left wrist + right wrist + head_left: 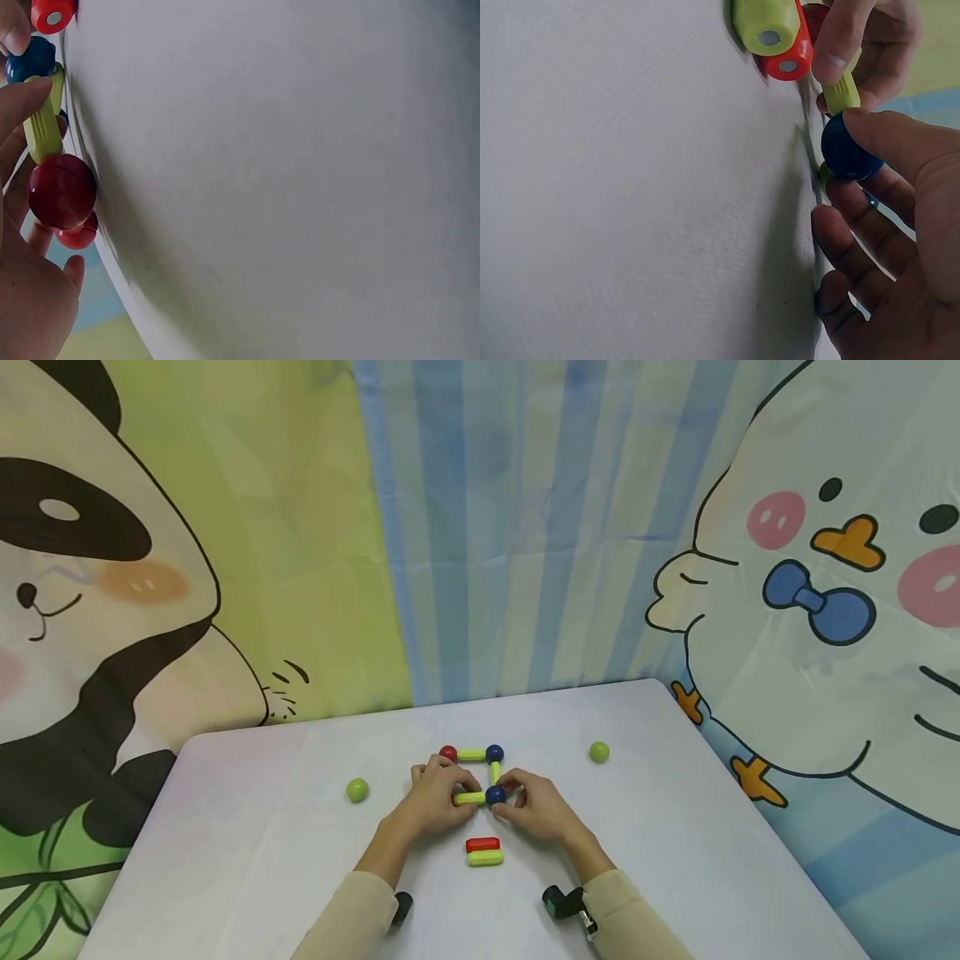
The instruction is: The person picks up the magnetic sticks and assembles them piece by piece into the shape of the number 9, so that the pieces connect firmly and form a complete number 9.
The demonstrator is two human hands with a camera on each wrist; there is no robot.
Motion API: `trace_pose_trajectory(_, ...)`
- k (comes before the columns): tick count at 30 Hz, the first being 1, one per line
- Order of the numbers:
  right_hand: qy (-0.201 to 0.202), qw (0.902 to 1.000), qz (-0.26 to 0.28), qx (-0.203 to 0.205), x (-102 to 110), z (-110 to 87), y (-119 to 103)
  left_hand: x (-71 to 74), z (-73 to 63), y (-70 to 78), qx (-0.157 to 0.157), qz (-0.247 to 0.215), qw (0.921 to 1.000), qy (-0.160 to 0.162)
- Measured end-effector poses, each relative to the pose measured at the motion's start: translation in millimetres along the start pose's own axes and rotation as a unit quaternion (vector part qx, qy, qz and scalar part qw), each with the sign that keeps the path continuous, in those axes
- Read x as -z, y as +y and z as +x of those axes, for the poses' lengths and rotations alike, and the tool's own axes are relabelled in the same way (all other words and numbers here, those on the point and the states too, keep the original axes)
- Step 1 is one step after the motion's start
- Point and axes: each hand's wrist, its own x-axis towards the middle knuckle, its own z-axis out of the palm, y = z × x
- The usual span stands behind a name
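Note:
My left hand (441,795) pinches the near yellow-green magnetic rod (43,136), with a red ball (62,191) at its left end, mostly hidden by the fingers in the head view. At the rod's other end, the thumb and fingers of my right hand (538,806) grip a blue ball (849,148). From this ball another yellow-green rod (495,772) runs back to a second blue ball (494,753). A third rod (472,754) goes left from there to a far red ball (447,752). Together they make a three-sided shape on the table.
In front of the hands lie a red rod (482,843) and a yellow-green rod (485,858), side by side. One green ball (357,790) sits to the left, another green ball (599,752) at the back right. The white table (262,835) ends at a printed curtain (510,543).

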Motion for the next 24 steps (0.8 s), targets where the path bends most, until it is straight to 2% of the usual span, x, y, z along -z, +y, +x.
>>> trace_pose_trajectory(5, 0.001, 1.0, 0.002, -0.006, -1, -0.4, 0, -3.3, 0.9, 1.5, -0.004, 0.005, 1.0, -0.004)
trace_pose_trajectory(14, -0.022, 0.9993, 0.026, -0.013, 5, -0.3, 4, -11.8, 2.2, 10.7, 0.003, 0.0, 0.9999, -0.017)
trace_pose_trajectory(19, 0.0, 0.9987, 0.039, -0.032, 4, 13.1, 5, -9.7, 1.4, 6.9, 0.014, 0.006, 0.9998, -0.013)
trace_pose_trajectory(21, 0.012, 0.9983, 0.029, -0.049, 2, 20.1, 3, -7.5, 0.9, 5.2, 0.025, 0.004, 0.9996, -0.016)
trace_pose_trajectory(24, 0.031, 0.9962, 0.006, -0.081, 3, 29.3, -1, -4.6, 2.7, 5.6, 0.024, -0.004, 0.9995, -0.017)
